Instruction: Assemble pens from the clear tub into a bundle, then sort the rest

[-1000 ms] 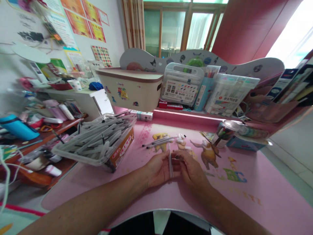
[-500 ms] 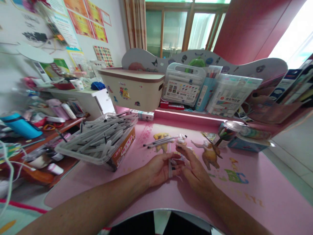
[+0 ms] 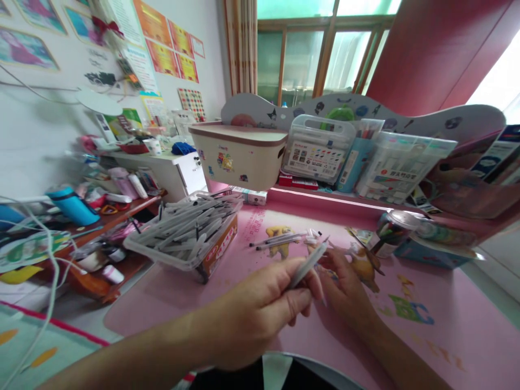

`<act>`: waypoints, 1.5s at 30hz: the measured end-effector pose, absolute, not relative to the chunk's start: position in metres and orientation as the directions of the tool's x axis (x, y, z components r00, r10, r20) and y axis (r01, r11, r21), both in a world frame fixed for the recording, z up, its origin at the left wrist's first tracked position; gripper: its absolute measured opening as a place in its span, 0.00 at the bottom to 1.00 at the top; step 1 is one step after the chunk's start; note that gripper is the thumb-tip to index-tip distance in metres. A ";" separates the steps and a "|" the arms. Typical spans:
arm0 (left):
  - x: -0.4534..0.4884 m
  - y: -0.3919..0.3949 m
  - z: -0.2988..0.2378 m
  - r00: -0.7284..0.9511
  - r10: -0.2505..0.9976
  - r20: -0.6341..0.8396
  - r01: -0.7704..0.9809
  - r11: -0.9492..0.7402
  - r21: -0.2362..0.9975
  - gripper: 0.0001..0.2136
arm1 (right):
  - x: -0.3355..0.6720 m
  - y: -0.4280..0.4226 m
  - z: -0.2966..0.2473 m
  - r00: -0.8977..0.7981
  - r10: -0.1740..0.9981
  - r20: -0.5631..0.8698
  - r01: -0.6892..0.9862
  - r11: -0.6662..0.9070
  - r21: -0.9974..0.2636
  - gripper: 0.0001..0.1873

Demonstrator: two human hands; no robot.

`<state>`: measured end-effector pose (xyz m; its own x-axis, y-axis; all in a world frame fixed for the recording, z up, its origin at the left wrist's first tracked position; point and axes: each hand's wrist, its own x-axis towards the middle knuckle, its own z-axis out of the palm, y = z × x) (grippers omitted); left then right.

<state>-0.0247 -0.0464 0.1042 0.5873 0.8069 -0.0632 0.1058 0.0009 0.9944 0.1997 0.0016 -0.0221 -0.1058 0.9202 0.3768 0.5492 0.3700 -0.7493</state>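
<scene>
My left hand point(image 3: 268, 311) is closed around a translucent white pen point(image 3: 309, 264), its tip pointing up and right over the desk. Close beside it, my right hand point(image 3: 345, 290) has its fingers curled near the pen; whatever lies between them is hidden. Beyond both hands, several slim pens or refills with dark ends point(image 3: 280, 239) lie on the pink desk. Small whitish pieces point(image 3: 312, 234) are by their right ends. To the left, a clear plastic tray point(image 3: 162, 254) is heaped with similar translucent pens, resting on a brown box point(image 3: 221, 245).
At the back, a shelf carries a cream lidded bin point(image 3: 239, 157), a clear marker case point(image 3: 319, 149) and another marker box point(image 3: 402, 168). A jar of pens point(image 3: 392, 230) and a blue box point(image 3: 430, 253) stand at right. A cluttered side shelf point(image 3: 122, 222) is at left.
My left hand has turned over and risen, now gripping the pen with its tip angled up and right. My right hand has shifted slightly right. The camera view has swung a little left.
</scene>
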 end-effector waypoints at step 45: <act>-0.210 0.131 0.109 -0.130 0.974 0.187 0.718 -0.037 0.695 0.06 | 0.197 0.001 -0.021 -0.208 0.922 0.326 0.539 0.387 -0.748 0.15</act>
<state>-0.2103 0.1314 0.1088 -0.1305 0.9736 0.1875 0.7185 -0.0375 0.6945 0.1971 0.0014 -0.0214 -0.2080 0.9220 0.3265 0.5394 0.3866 -0.7481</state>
